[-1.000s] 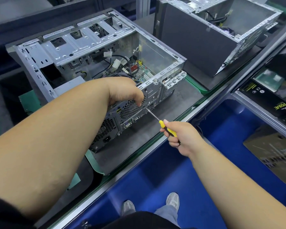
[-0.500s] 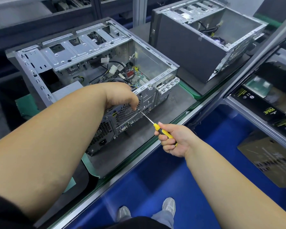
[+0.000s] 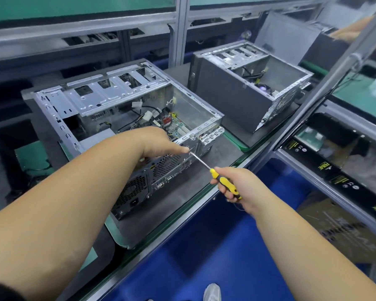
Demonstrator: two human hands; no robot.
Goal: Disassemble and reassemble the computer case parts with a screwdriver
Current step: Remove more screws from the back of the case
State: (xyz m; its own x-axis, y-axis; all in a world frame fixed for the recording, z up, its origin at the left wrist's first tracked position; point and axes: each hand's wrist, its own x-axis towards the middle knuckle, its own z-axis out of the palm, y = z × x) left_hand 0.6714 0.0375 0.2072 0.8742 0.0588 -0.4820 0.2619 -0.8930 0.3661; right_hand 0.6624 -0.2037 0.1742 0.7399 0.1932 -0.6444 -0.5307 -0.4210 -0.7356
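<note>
An open computer case (image 3: 109, 94) lies on its side on a grey mat (image 3: 182, 198), its rear panel facing me. My left hand (image 3: 159, 142) rests on the top edge of that rear panel, a finger stretched out to the tip of the screwdriver. My right hand (image 3: 239, 185) grips the yellow and black handle of the screwdriver (image 3: 225, 182). Its shaft points up and left, with the tip against the rear panel's upper right corner. The screw under the tip is hidden by my fingertip.
A second open case (image 3: 232, 94) stands behind and to the right on its own mat. A slanted metal post (image 3: 326, 83) crosses the right side. Black and yellow boxes (image 3: 334, 179) lie on a lower shelf at right. Blue floor (image 3: 204, 246) shows below the bench edge.
My view has tilted upward, showing more of the bench's back. My left hand's finger has straightened out toward the screwdriver tip. The screwdriver stays against the rear panel.
</note>
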